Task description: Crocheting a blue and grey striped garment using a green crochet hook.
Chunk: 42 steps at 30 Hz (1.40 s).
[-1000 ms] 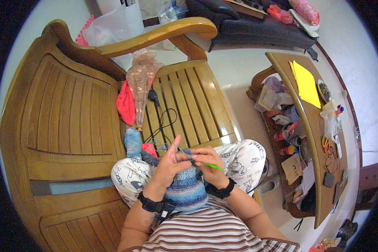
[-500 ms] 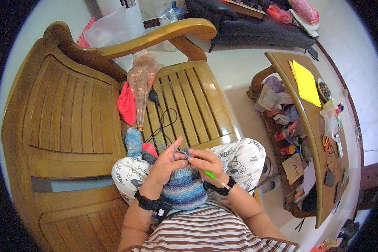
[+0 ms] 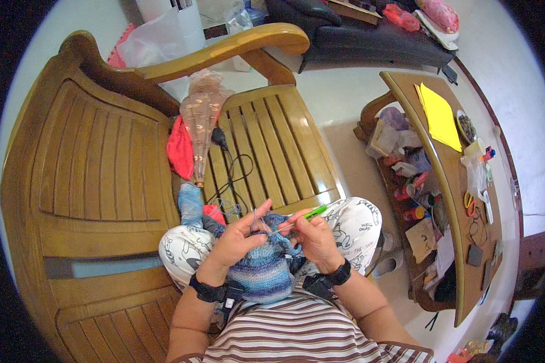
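Note:
I sit on a wooden bench [image 3: 103, 175] with a blue and grey crocheted piece [image 3: 263, 272] in my lap. My left hand [image 3: 239, 239] pinches its upper edge, with the yarn strand running over the fingers. My right hand [image 3: 315, 239] grips a crochet hook with a green handle [image 3: 312, 212], its metal tip pointing left into the stitches between both hands. Each wrist wears a black band. A blue yarn ball [image 3: 191, 202] and a red one [image 3: 214, 213] lie just left of my knee.
On the seat lie a red cloth [image 3: 180, 148], a folded patterned umbrella [image 3: 200, 121] and a black cable [image 3: 233, 175]. A wooden table [image 3: 448, 181] at right carries a yellow sheet [image 3: 439, 115], scissors and clutter. A dark sofa [image 3: 369, 36] stands behind.
Both hands stay on the crocheted piece. The green hook has swung up and to the right, and the left fingers have shifted slightly on the yarn.

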Tool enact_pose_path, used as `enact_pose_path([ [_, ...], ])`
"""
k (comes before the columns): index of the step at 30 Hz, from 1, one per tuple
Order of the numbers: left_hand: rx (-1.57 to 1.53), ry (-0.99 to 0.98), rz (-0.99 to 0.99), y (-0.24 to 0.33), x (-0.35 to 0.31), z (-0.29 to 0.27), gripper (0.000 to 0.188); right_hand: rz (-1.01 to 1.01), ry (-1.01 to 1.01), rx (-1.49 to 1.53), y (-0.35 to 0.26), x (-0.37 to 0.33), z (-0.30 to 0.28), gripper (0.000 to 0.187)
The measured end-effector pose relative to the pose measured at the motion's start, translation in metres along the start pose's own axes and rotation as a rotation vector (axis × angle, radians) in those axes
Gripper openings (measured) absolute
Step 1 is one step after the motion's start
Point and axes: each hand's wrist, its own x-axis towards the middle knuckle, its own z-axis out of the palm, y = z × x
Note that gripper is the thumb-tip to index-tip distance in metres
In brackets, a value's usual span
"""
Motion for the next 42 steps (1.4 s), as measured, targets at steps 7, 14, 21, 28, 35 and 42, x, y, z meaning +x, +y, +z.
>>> enact_pose_path([
  [7,0.564,0.440,0.216,-0.013,-0.002,0.028,0.068,-0.544,0.123,-0.719,0.025,0.017,0.005,0.015],
  [14,-0.333,0.346,0.168,-0.010,0.011,0.028,0.077,-1.046,0.031,-1.372,0.018,0.025,0.007,0.022],
  [21,-0.038,0.300,0.081,0.010,0.007,0.027,0.078,-0.892,-0.114,-1.032,0.004,0.021,0.004,0.020],
  [28,0.077,0.221,-0.029,0.023,-0.008,0.018,0.063,-0.456,-0.144,-0.523,-0.005,0.009,-0.010,0.013],
  [35,0.318,0.310,0.115,0.003,-0.003,0.020,0.063,-0.066,0.020,-0.231,0.004,0.006,0.004,0.016],
  [42,0.468,0.517,0.274,-0.007,-0.003,0.038,0.071,-1.088,-0.153,-1.539,0.002,0.018,0.015,0.034],
])
